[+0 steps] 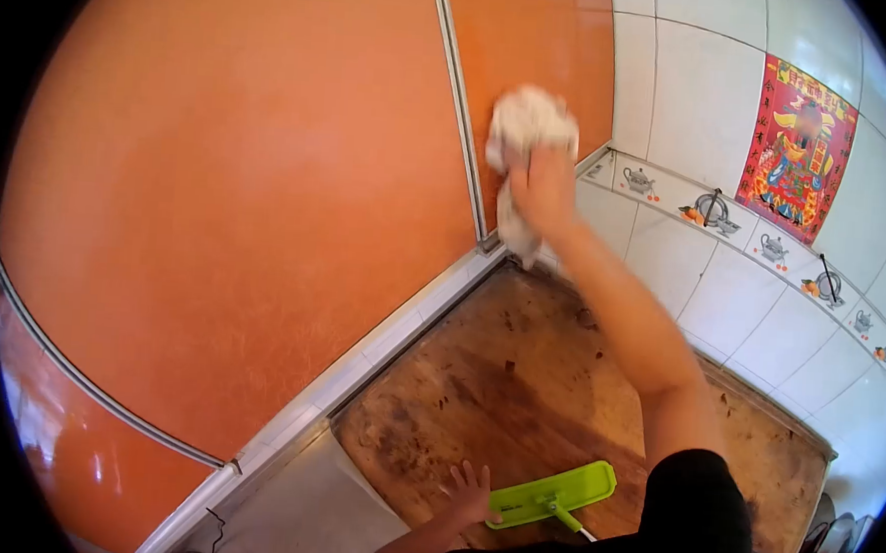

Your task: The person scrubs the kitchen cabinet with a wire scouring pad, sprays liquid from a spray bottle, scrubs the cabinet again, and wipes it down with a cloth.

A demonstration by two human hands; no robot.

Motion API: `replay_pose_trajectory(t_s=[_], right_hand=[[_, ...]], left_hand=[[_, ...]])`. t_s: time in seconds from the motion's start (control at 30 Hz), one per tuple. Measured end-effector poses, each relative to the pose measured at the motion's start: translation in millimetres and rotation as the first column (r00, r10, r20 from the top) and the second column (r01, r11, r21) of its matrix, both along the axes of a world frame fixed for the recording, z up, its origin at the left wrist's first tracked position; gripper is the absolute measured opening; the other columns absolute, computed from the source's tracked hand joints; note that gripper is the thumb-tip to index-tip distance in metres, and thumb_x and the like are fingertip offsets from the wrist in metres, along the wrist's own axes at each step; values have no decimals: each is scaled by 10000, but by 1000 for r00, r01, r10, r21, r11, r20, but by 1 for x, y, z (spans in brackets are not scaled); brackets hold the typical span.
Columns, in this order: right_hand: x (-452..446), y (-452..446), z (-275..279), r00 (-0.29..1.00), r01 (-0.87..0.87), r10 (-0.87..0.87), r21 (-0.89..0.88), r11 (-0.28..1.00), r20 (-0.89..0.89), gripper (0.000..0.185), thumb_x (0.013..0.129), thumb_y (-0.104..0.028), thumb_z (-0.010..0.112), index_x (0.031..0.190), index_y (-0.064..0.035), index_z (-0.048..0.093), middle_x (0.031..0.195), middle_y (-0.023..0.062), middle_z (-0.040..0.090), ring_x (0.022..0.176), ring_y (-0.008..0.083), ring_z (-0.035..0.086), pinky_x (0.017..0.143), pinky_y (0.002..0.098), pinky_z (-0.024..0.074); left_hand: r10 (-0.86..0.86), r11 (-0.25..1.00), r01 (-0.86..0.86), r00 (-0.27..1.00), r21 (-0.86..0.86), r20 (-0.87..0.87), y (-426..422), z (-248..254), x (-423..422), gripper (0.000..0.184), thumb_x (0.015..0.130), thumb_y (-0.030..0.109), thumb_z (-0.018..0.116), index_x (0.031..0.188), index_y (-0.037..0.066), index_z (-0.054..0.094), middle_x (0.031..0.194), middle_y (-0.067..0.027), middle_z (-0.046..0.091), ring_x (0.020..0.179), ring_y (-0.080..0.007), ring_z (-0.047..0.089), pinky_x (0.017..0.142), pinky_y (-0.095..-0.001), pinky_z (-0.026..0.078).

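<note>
My right hand (546, 187) is closed around a pale, crumpled cloth (533, 121) and presses it to the orange panel (535, 41) near the corner. Part of the cloth hangs below my fingers. Low in the view, my left hand (469, 496) rests with fingers spread on the worn wooden tabletop (458, 377). Right beside it lies a green flat mop head (552, 493) with a white pole. Whether my left hand touches the mop's edge, I cannot tell.
White tiles (703, 100) form the wall at right, with a red printed poster (798, 150) and a patterned tile border (771, 249) carrying hooks. A grey metal surface (291, 509) adjoins the wood at lower left. Pans (830, 547) sit at the lower right edge.
</note>
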State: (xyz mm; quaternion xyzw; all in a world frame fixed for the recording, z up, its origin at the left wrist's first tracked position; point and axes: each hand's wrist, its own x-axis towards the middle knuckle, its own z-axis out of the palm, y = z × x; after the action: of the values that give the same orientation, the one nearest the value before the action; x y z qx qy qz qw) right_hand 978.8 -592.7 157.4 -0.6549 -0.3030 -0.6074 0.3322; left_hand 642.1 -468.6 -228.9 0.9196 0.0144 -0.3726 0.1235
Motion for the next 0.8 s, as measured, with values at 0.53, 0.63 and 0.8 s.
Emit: replay_pose_trajectory(t_s=[0.53,0.63,0.8], right_hand=[[29,-25,107,921,117,-67,110,987,-385,511,892,-371,627,1169,42,513,1144,310,539,1075,452,537,907,503,448],[31,-17,92,960,79,-50,96,992,-277,505,889,-367,623,1179,30,505,1175,306,509,1083,452,520,898,507,456],[6,-16,49,999,-15,12,-52,999,-47,518,888,-389,620,1163,38,513,1189,307,483,1102,459,491,899,524,442]], left_hand=[[-12,1000,12,1000,-12,-20,-3,-1,0,1341,658,530,827,1526,62,-83,1505,-354,-210,1379,-583,-138,985,-811,92],[-21,1000,22,998,5,-52,-3,1,5,1347,659,547,821,1525,65,-90,1506,-351,-212,1380,-578,-144,990,-806,95],[-22,1000,22,999,-1,-47,-3,-1,4,1351,660,570,812,1525,67,-95,1510,-343,-211,1385,-570,-146,991,-804,97]])
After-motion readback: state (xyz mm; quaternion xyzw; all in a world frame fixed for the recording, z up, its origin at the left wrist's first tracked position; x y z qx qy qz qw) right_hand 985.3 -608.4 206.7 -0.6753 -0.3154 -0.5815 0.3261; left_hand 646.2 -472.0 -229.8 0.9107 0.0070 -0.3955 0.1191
